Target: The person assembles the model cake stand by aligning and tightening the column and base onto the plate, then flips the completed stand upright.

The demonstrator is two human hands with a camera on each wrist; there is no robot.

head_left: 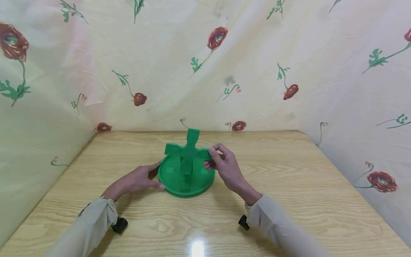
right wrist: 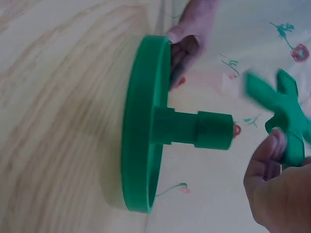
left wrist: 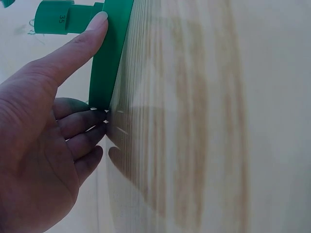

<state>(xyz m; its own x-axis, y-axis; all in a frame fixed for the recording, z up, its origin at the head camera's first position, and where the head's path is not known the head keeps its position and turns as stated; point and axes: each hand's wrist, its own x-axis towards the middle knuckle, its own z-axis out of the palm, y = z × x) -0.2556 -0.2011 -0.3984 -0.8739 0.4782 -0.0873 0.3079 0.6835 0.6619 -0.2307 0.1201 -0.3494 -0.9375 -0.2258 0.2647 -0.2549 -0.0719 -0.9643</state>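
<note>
Floral cloth: hangs behind and at both sides of your work, filling the upper part of the head view (head_left: 179,67)
Table: wood-grained, across the lower part of the head view, and the round base lies flat on it, which likely gives it firm footing (head_left: 289,178)
Sleeves: pale, coming in from the lower left and lower right of the head view, the left one (head_left: 91,228) and the right one (head_left: 279,221) set wide, so both of your hands angle inward to the centre
Round base: green and rimmed, just left of centre in the head view, within reach of both your hands (head_left: 186,194)
Left hand: fingers relaxed and spread about the left edge of the base, thumb at the rim, gripping nothing tightly; probably there to steady it (head_left: 141,178)
Right hand: raised at the right of the base, wrist bent in, thumb and fingers pinching one arm of the cross-shaped piece; holding by an arm seems to leave its middle free (head_left: 226,167)
Cross-shaped piece: green, held above the base, and in the right wrist view, at the right, it is apart from the post (head_left: 190,150)
Post: green, with a wider top, rising from the base, mid-picture in your right wrist view (right wrist: 182,127)
</note>
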